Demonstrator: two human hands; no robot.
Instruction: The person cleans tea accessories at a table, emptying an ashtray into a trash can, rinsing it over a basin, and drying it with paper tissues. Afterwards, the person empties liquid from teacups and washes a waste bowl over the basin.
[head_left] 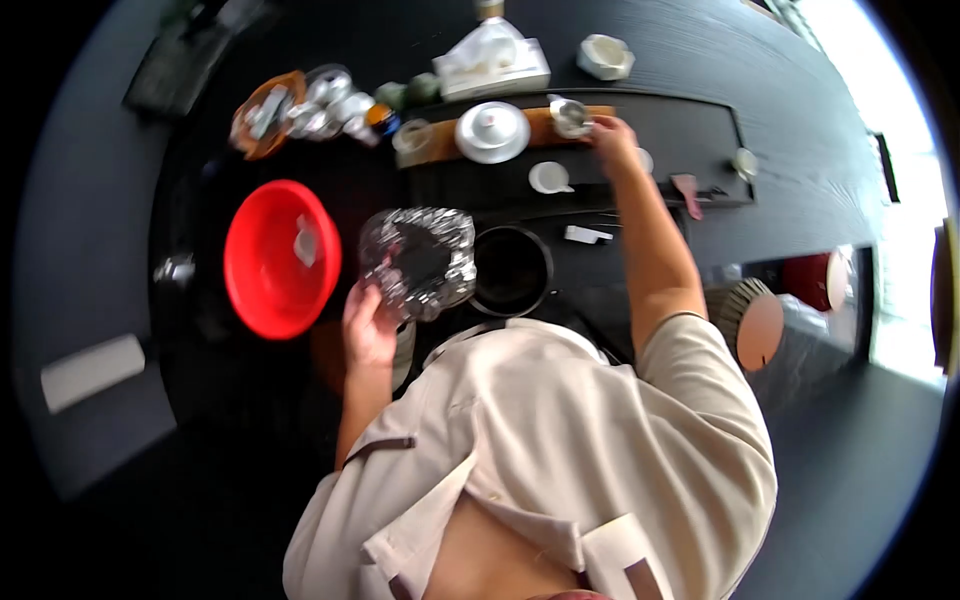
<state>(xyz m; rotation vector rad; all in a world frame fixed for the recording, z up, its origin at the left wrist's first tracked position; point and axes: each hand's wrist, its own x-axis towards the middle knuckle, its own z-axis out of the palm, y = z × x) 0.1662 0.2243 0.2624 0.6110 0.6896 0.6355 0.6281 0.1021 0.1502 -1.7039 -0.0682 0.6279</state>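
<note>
My left hand (370, 328) grips the lower left edge of a shiny square dish (455, 255), which has a crinkled, silvery, see-through rim and a dark middle. It is held between a red basin and a black round pot (512, 270). My right hand (612, 140) reaches far forward over the tea tray, fingers closed at the edge of a small silvery cup (570, 117) that may be a tea strainer. Left of that cup stands a white lidded bowl (492, 132) on a brown strip (440, 140). A small white cup (549, 178) sits nearer me.
The red basin (245, 265) at left holds a small pale item. A tissue box (495, 75), a white faceted bowl (605, 57) and an orange basket (250, 140) stand at the back. A pink brush-like tool (687, 190) lies on the tray's right. Drum-shaped stools (760, 330) are at right.
</note>
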